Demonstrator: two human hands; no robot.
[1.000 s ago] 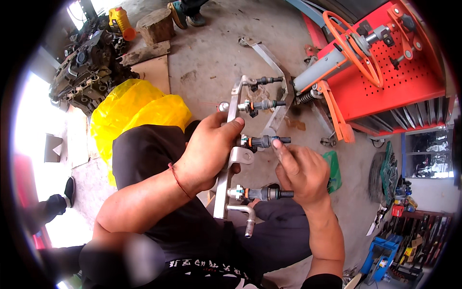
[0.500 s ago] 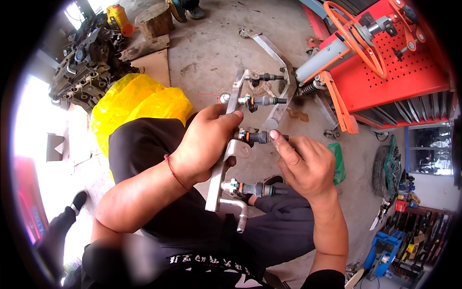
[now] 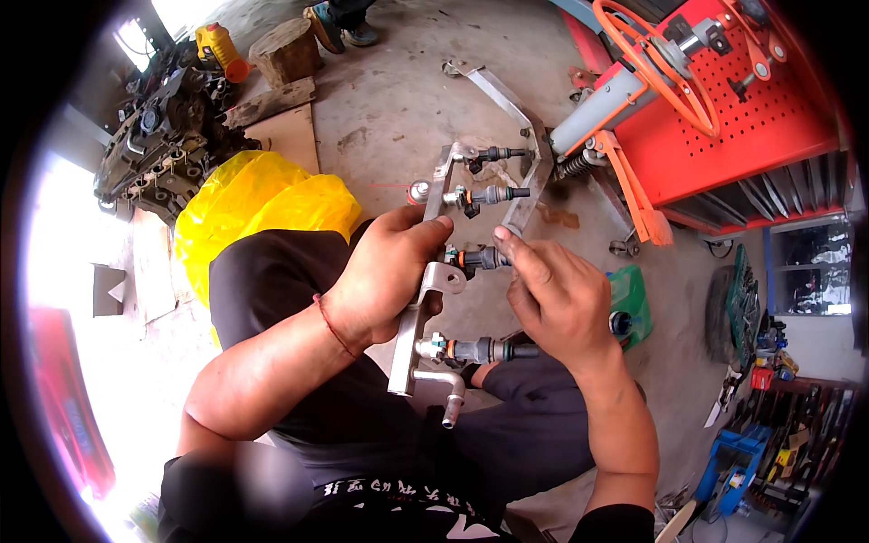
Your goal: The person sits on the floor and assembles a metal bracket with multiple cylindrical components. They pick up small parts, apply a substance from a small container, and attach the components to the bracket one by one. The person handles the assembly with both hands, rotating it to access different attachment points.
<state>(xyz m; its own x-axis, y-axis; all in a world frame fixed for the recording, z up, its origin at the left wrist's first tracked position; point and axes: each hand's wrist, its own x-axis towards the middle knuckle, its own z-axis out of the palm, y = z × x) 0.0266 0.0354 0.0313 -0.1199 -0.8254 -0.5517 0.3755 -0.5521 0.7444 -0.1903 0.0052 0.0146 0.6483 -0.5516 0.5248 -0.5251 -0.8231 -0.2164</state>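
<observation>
In my left hand (image 3: pixel 385 276) I hold a silvery metal rail (image 3: pixel 405 357), its far end slanting rightward. Four dark injectors (image 3: pixel 471 349) jut from the rail's right side, the third from its far end partly covered by my right hand (image 3: pixel 566 294). A bent pipe (image 3: pixel 452 391) leaves the rail's near end.

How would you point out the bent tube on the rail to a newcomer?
Find the left hand gripping a silver metal rail. At the rail's lower end in the picture, a bent tube sticks out right and turns down. Unlike the dark-bodied injectors above it, it is plain bare metal.
</observation>
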